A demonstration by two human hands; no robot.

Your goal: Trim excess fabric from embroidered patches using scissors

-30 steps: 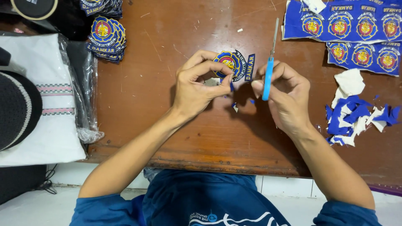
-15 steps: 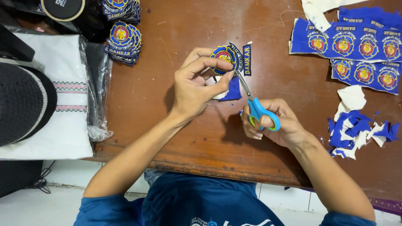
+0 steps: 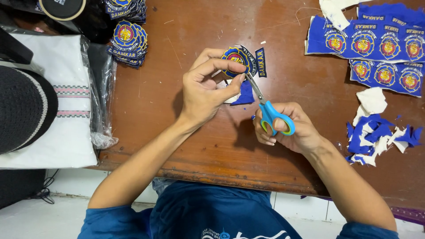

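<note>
My left hand (image 3: 206,90) pinches a round patch (image 3: 234,59) above the table (image 3: 186,40); my right hand (image 3: 287,130) grips scissors (image 3: 268,110), blades apparently cutting its edge. Next, turn the patch carefully.

Patch-making workshop — embroidered patch sheets (image 3: 367,42)

Patch (image 3: 237,59) in left hand (image 3: 206,90): embroidered cloth, matt. Scissors (image 3: 270,110) in right hand (image 3: 287,130): smooth plastic handles, shiny metal blades. Table (image 3: 186,115) under both: worn wood, slight sheen. Scraps (image 3: 376,132) right of right hand: frayed cloth.
</note>
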